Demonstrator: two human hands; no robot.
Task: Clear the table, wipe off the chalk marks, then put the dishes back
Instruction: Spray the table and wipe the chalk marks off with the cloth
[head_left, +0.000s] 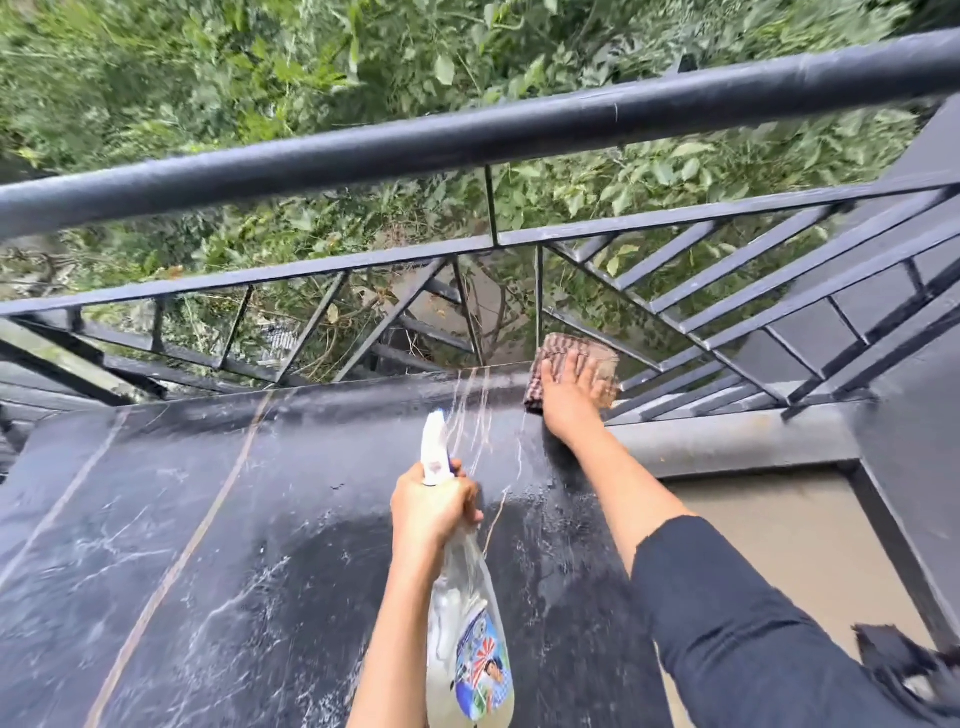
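Observation:
A black marble table (208, 519) with white veins fills the lower left, and its surface looks wet. Thin chalk lines (475, 410) run across its far right part. My left hand (431, 514) grips the neck of a clear spray bottle (467, 639) with a white nozzle, held over the table's middle. At the far right corner of the table my right hand (569, 395) lies flat, fingers spread, pressing a brown checked cloth (563, 353) onto the top. No dishes are in view.
A black metal railing (467, 135) runs right behind the table, with green foliage beyond it. A dark ledge (727, 441) and a tan floor (769, 545) lie to the right of the table. A dark sleeve covers my right forearm.

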